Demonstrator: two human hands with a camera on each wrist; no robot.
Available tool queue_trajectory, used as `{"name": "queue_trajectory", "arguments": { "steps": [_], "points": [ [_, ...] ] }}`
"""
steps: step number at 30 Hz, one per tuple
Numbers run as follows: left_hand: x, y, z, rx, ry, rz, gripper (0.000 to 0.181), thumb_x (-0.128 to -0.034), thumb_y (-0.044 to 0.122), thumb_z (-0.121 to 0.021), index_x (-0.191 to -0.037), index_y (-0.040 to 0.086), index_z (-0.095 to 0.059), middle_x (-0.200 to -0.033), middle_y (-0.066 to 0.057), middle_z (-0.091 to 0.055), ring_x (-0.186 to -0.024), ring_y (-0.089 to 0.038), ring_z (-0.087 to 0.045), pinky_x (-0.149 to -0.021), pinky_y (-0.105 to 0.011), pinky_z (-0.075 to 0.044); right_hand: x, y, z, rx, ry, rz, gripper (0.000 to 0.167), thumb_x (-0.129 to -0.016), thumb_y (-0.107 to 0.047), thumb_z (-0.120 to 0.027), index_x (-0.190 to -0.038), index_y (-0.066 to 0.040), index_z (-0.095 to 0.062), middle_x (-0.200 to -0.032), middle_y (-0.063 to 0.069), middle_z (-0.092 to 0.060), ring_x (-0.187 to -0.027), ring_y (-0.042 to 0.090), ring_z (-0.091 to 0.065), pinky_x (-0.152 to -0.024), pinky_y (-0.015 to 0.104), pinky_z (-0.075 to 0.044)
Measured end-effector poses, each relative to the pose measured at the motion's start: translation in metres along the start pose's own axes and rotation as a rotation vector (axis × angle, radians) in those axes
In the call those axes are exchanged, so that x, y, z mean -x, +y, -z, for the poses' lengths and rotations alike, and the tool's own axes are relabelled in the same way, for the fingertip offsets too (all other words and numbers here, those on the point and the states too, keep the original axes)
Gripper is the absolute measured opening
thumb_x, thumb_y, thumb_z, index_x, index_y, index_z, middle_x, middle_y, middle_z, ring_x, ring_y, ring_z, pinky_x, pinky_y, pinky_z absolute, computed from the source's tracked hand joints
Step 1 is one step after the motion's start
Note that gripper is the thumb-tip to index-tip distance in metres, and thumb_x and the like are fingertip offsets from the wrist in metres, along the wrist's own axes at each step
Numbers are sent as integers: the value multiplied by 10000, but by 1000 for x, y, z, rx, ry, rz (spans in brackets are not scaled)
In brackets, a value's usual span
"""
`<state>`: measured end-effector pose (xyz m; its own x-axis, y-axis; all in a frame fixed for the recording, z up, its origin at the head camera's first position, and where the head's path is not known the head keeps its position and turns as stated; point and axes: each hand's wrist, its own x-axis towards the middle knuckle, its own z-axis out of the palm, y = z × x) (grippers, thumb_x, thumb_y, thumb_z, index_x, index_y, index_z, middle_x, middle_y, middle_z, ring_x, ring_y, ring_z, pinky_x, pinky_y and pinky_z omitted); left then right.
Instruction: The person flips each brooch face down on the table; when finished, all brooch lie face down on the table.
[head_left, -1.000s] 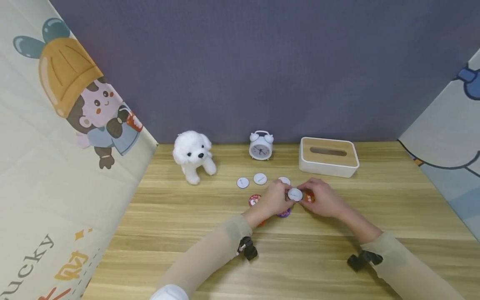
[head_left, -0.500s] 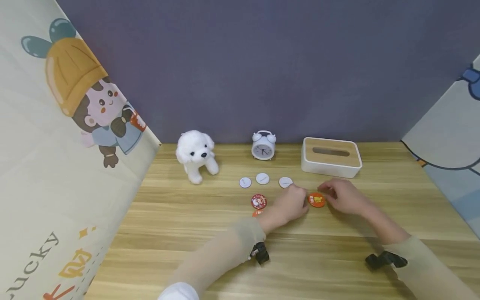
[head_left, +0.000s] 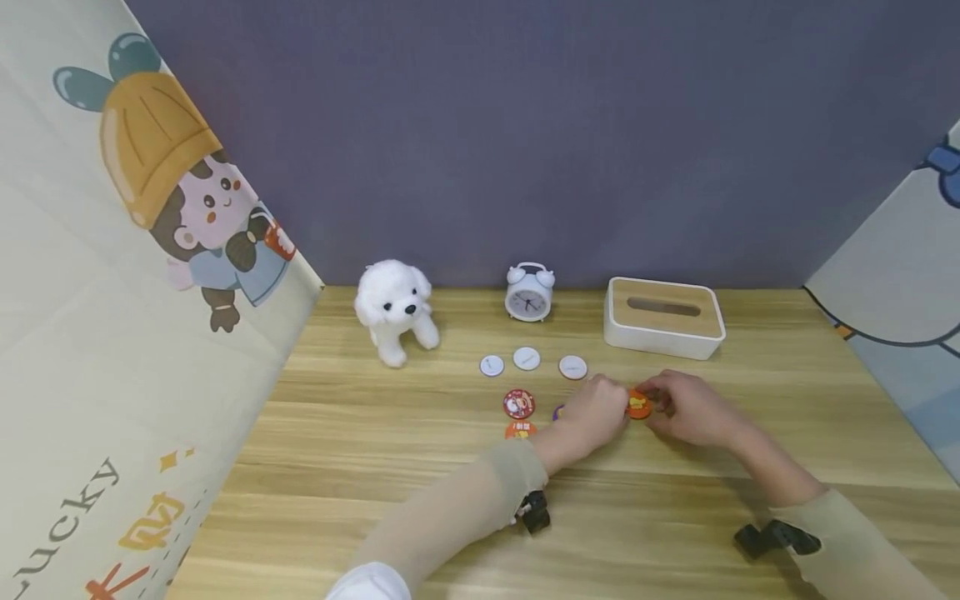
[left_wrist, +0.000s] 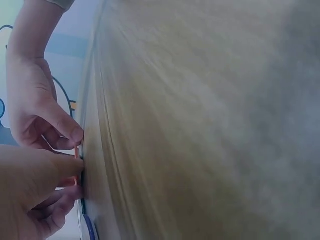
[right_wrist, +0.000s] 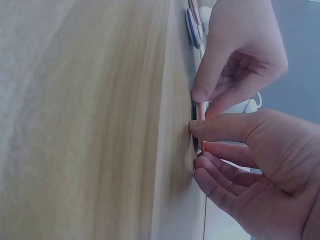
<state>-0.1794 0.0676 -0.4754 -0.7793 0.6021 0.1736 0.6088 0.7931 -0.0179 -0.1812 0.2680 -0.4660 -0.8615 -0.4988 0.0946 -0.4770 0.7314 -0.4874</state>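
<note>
An orange round badge [head_left: 638, 404] with a yellow figure lies between my two hands, at the right end of a group of badges. My left hand [head_left: 592, 417] pinches its left edge between thumb and fingers. On the opposite edge, the thumb and fingers of my right hand [head_left: 693, 408] hold it too. In the right wrist view the badge's thin orange rim [right_wrist: 202, 146] shows between the fingertips, close to the tabletop. A purple badge [head_left: 558, 412] peeks out from behind my left hand, mostly hidden.
White-backed badges [head_left: 527, 358] form a row behind the hands. A red badge [head_left: 519, 404] and another orange badge [head_left: 521, 429] lie left of my left hand. Farther back stand a white plush dog [head_left: 393, 308], an alarm clock [head_left: 528, 296] and a tissue box [head_left: 663, 321].
One second ago both hands held a white-faced badge; it is no longer seen between them. Both hands have shifted right and now hold the orange badge. The head view has shifted slightly.
</note>
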Motion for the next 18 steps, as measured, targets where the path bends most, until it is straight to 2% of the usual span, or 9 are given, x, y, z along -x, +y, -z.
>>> {"name": "queue_trajectory", "arguments": {
  "steps": [6, 10, 12, 15, 18],
  "points": [
    [1, -1, -1, 28, 3, 7, 240, -1034, 358, -685, -885, 215, -807, -848, 46, -767, -769, -95, -697, -656, -219, -595, 0, 7, -3, -38, 25, -18, 338, -799, -24, -854, -1123, 16, -768, -906, 4, -731, -762, 22, -624, -641, 207, -553],
    [1, -5, 1, 56, 51, -4, 233, -1060, 326, -656, -940, 233, -833, -849, 59, -777, -773, -69, -699, -659, -177, -581, 1, 10, -2, -49, 72, -7, 231, -841, -7, -815, -1069, -37, -797, -934, 28, -782, -768, -3, -658, -652, 215, -590],
    [0, -7, 3, 59, 96, -25, 205, -1063, 296, -656, -987, 242, -839, -869, 70, -788, -797, -56, -708, -696, -156, -584, 2, 10, -1, -41, 110, -2, 161, -876, -26, -808, -1030, -72, -810, -922, 20, -798, -769, -19, -671, -663, 218, -604],
    [0, -10, 8, 55, 161, -58, 170, -1052, 273, -674, -1136, 237, -818, -950, 66, -806, -869, -59, -726, -767, -154, -595, 2, 9, 3, -52, 149, -8, 96, -919, -44, -793, -1006, -79, -812, -880, -2, -802, -757, -44, -671, -667, 212, -607],
    [0, -11, 12, 85, 213, -73, 287, -1026, 266, -713, -1302, 204, -761, -1038, 49, -820, -931, -75, -746, -793, -157, -606, 0, 7, 8, -84, 161, -20, 80, -957, -52, -762, -1026, -33, -798, -867, 14, -801, -749, -51, -671, -663, 195, -602]
  ]
}}
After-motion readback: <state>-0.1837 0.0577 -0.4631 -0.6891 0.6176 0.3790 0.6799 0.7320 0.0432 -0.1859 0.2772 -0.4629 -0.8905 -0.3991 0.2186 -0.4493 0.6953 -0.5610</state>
